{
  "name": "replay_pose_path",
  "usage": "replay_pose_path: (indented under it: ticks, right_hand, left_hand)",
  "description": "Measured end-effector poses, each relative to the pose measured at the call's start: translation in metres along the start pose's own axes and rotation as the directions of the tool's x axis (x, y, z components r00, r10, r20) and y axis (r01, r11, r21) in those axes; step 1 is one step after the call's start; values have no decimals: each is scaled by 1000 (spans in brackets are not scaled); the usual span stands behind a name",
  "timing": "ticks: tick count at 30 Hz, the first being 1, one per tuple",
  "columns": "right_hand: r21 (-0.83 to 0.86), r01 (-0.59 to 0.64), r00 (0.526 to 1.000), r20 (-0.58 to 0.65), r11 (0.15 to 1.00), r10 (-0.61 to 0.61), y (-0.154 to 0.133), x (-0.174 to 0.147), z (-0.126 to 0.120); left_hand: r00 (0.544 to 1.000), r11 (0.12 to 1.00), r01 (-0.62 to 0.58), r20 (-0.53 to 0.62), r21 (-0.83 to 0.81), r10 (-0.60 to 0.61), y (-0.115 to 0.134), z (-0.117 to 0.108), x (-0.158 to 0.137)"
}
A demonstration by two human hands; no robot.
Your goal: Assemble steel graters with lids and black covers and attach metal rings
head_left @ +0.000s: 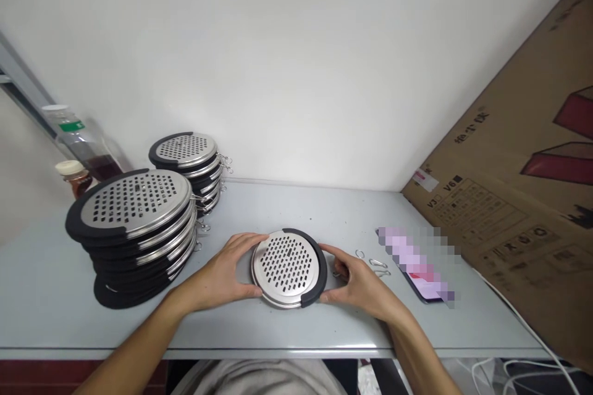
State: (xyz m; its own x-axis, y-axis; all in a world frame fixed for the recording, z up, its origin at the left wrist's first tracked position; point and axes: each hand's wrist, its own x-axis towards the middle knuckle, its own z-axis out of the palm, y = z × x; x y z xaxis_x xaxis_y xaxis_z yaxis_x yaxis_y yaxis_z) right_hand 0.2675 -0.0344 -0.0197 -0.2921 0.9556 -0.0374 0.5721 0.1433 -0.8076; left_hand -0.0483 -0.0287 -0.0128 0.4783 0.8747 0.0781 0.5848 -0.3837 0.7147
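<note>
Grasping a perforated metal disc (287,265) by opposite edges between left fingers (245,241) and right fingers (338,252), on or just above the worktop (222,333), probably for steadiness, with wire clips (378,263) near right fingers, likely for easy reach.

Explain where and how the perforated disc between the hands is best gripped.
Probably grip the perforated disc by opposite edges, from left and right: left hand on the bare metal rim, right hand on the dark band. It is round and lies flat on the table.
</note>
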Motion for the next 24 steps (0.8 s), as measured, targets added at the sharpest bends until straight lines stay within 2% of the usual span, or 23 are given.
replay_pose_path:
  ticks: [6, 17, 22, 24]
  right_hand:
    - [10, 20, 1000, 6, 1000, -20, -3, 1, 3]
    - [10, 14, 1000, 14, 1000, -14, 10, 4, 8]
    - [1, 42, 999, 10, 999, -42, 2, 2, 10]
    - [-12, 69, 998, 6, 998, -69, -3, 1, 12]
  left_hand:
    - [1000, 1000, 13, -28, -10, -13, 2, 5, 1]
    - [997, 995, 70, -41, -67, -73, 1, 1, 5]
    - [997, 995, 43, -65, -85, -48, -1, 2, 5]
    - [999, 996, 23, -41, -89, -27, 1, 4, 4]
